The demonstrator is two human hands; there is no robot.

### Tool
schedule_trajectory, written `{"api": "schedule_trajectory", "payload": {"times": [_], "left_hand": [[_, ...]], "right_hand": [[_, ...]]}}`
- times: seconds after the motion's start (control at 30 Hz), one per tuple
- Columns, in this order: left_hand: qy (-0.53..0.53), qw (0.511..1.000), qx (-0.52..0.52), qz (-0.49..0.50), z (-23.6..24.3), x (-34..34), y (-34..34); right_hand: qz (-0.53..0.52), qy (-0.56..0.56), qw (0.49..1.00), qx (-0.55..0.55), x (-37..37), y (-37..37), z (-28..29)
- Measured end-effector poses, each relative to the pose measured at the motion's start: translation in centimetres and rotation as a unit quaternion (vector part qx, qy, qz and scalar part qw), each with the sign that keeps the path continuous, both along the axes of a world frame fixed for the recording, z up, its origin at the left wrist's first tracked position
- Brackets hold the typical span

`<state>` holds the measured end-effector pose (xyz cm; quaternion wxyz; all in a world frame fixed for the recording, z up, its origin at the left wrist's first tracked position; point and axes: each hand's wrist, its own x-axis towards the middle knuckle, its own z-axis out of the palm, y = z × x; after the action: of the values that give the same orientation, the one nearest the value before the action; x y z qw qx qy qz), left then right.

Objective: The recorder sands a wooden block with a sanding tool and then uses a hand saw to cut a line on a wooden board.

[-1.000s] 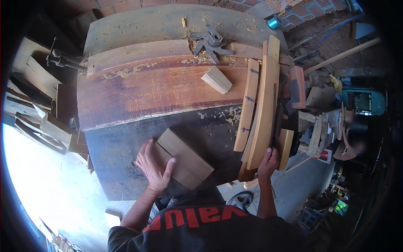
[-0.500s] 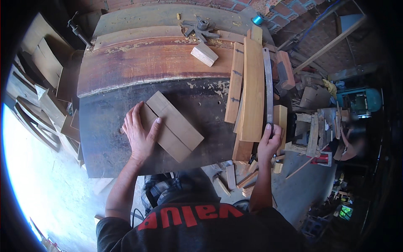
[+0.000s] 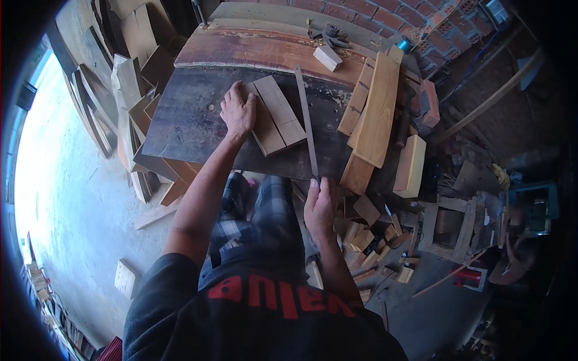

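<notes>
Here, the right hand (image 3: 321, 204) clamped its fingers on a metal strip (image 3: 306, 117) beside the wooden block (image 3: 278, 114), already lined but not yet crossed by the strip, on the dark tabletop (image 3: 186, 108), the left hand (image 3: 239, 113) bending its fingers, grip indeterminable, at the block's left edge.

Boards (image 3: 137, 35) are seen crowded at the left; offcuts (image 3: 362, 239) are strewn over the floor (image 3: 72, 198)! And there, a teal spool (image 3: 404, 45) is spotted near the brick wall (image 3: 385, 24).
</notes>
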<state>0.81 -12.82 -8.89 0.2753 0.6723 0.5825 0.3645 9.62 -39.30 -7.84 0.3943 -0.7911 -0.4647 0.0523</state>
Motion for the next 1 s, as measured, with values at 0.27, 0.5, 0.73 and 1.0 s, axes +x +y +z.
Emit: {"api": "schedule_trajectory", "payload": {"times": [0.27, 0.5, 0.73, 1.0], "left_hand": [[0.012, 1.0, 0.016, -0.02, 0.1, 2.9, -3.6], [0.027, 0.998, 0.025, -0.053, 0.2, 3.7, -3.9], [0.044, 0.997, 0.023, -0.06, -0.2, 3.6, -3.4], [0.05, 0.993, 0.015, -0.103, 0.8, 4.9, -7.5]], "right_hand": [[0.001, -0.006, 1.0, 0.017, -3.1, -1.1, -1.3], [-0.022, -0.037, 0.999, 0.021, -3.3, -1.4, -3.1], [-0.047, -0.042, 0.997, -0.041, -4.2, -0.5, -2.8], [-0.062, -0.148, 0.986, -0.052, -4.1, -4.1, -1.5]]}}
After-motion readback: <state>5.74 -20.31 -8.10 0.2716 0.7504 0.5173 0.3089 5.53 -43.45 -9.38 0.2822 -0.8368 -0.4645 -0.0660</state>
